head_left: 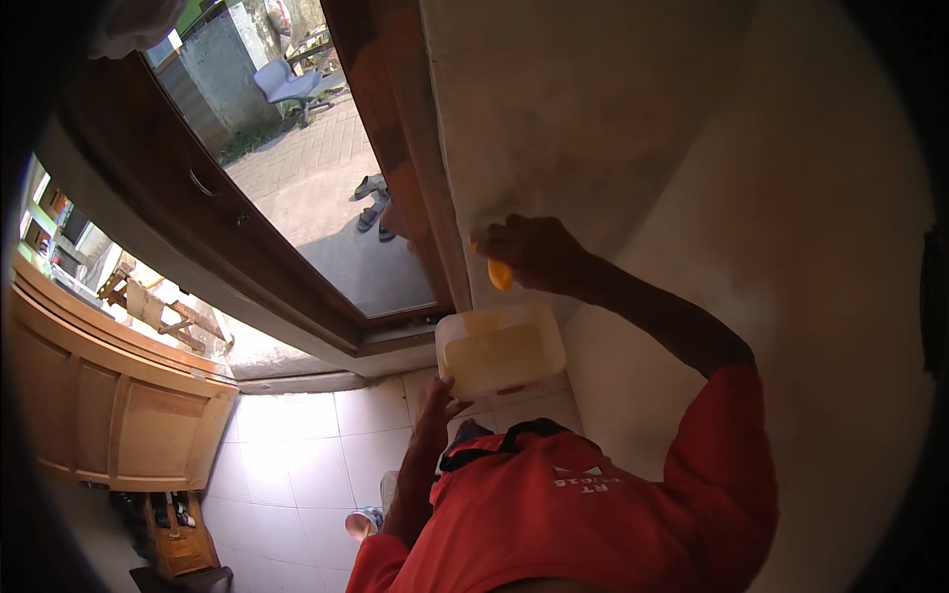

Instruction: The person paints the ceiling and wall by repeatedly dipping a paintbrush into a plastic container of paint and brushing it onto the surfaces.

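Note:
My left hand (435, 400) is closed on the near left edge of a translucent, rectangular plastic tub (552, 341). The tub is tilted toward me and its inside looks pale yellow; I cannot tell what is in it. Above the tub, at the wall (554, 128) beside the window frame, my right hand (539, 255) is closed around a small orange-yellow thing (501, 275) with a rounded lower end. The rest of that thing is hidden by my dark, shaded fingers, so its kind cannot be made out.
A dark wooden window frame (386, 119) rises left of the wall. Further left are a wooden door (109, 425) and a small wooden piece of furniture (183, 544). White floor tiles (297, 465) lie below. Outside are sandals (371, 203) and a grey chair (287, 84).

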`<state>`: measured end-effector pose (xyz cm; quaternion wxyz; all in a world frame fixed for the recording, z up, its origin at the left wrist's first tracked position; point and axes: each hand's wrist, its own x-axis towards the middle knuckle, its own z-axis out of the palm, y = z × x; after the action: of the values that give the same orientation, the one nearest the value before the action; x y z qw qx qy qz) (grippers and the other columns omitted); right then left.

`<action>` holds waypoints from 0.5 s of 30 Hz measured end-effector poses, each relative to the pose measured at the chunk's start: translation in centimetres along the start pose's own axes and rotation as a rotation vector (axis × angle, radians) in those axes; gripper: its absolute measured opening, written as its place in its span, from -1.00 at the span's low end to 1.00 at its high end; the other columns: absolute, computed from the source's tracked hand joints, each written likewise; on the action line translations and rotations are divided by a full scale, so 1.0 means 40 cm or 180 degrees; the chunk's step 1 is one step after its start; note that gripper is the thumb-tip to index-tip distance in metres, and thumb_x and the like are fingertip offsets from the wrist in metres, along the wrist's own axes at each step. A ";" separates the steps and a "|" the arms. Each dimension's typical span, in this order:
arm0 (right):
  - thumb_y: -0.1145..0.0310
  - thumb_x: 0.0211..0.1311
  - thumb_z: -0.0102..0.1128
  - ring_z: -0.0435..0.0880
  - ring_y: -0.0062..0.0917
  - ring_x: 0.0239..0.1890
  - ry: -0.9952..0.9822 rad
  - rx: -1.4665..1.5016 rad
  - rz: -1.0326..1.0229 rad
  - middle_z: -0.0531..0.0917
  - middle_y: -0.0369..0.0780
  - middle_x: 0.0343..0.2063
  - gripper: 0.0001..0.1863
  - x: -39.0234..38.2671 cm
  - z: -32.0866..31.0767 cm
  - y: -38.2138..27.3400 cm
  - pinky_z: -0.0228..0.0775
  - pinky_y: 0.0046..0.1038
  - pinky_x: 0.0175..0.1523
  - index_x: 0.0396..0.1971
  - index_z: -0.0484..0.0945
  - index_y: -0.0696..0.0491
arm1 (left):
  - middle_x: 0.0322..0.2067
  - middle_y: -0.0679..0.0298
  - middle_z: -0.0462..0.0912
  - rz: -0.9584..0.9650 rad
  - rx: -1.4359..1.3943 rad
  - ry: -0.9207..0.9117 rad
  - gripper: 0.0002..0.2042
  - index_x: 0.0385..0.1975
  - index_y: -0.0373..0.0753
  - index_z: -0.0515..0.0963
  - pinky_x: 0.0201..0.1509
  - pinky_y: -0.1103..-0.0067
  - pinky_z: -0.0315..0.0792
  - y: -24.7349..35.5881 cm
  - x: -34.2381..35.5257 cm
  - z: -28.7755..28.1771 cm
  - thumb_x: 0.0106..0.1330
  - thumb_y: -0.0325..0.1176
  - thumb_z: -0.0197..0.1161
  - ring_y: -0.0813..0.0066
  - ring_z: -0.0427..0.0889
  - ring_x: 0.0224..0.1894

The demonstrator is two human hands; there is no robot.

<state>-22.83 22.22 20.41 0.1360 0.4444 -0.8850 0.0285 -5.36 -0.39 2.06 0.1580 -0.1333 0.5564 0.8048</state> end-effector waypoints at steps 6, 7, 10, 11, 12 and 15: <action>0.33 -0.12 0.42 0.61 -0.53 -0.11 0.2642 -0.0739 -0.0510 0.57 -0.43 -0.03 -0.53 0.086 -0.370 0.149 0.58 -0.44 -0.23 -0.09 0.59 -0.21 | 0.11 0.03 0.45 -0.0070 -0.0051 -0.0054 -0.34 0.20 -0.39 0.32 0.22 0.24 0.45 0.010 -0.004 0.038 0.29 0.05 0.12 0.18 0.47 0.19; 0.53 0.01 0.29 0.59 -0.44 -0.34 0.2779 -0.0909 -0.0444 0.58 -0.32 -0.32 -0.72 0.073 -0.412 0.133 0.53 -0.46 -0.31 -0.22 0.62 0.00 | 0.16 0.03 0.44 -0.0005 0.0014 -0.0131 -0.30 0.25 -0.37 0.29 0.23 0.23 0.44 0.018 0.010 0.048 0.30 0.09 0.11 0.19 0.47 0.21; 0.27 -0.11 0.40 0.60 -0.52 -0.13 0.2663 -0.1955 -0.0597 0.54 -0.45 -0.05 -0.56 0.070 -0.345 0.106 0.58 -0.44 -0.24 -0.12 0.59 -0.21 | 0.21 0.04 0.42 0.0045 0.0084 -0.0178 -0.28 0.28 -0.36 0.27 0.23 0.22 0.43 0.023 0.014 0.070 0.31 0.12 0.11 0.19 0.46 0.23; 0.22 -0.08 0.38 0.58 -0.50 -0.12 0.2346 -0.1670 -0.0581 0.52 -0.41 -0.08 -0.62 0.057 -0.283 0.092 0.58 -0.43 -0.24 -0.16 0.57 -0.18 | 0.22 0.04 0.41 0.0117 0.0096 -0.0228 -0.29 0.26 -0.36 0.28 0.23 0.21 0.43 0.025 0.017 0.074 0.31 0.12 0.12 0.19 0.46 0.23; 0.23 -0.04 0.37 0.58 -0.48 -0.12 0.2259 -0.1671 -0.0647 0.52 -0.35 -0.11 -0.65 0.049 -0.211 0.076 0.58 -0.45 -0.27 -0.19 0.55 -0.15 | 0.22 0.04 0.41 0.0060 0.0110 -0.0188 -0.29 0.26 -0.36 0.28 0.23 0.21 0.43 0.025 0.020 0.077 0.31 0.12 0.12 0.19 0.46 0.23; 0.32 -0.03 0.38 0.62 -0.50 -0.13 0.0853 -0.0560 -0.0191 0.56 -0.36 -0.16 -0.62 -0.041 -0.046 0.024 0.60 -0.44 -0.29 -0.13 0.56 -0.06 | 0.16 0.04 0.44 0.0086 0.0053 -0.0084 -0.34 0.19 -0.36 0.31 0.24 0.21 0.43 0.020 0.027 0.086 0.30 0.09 0.15 0.19 0.47 0.22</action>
<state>-22.24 24.39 21.79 0.2921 0.4491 -0.8444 0.0059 -6.78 2.67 3.51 0.1555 -0.1138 0.5626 0.8039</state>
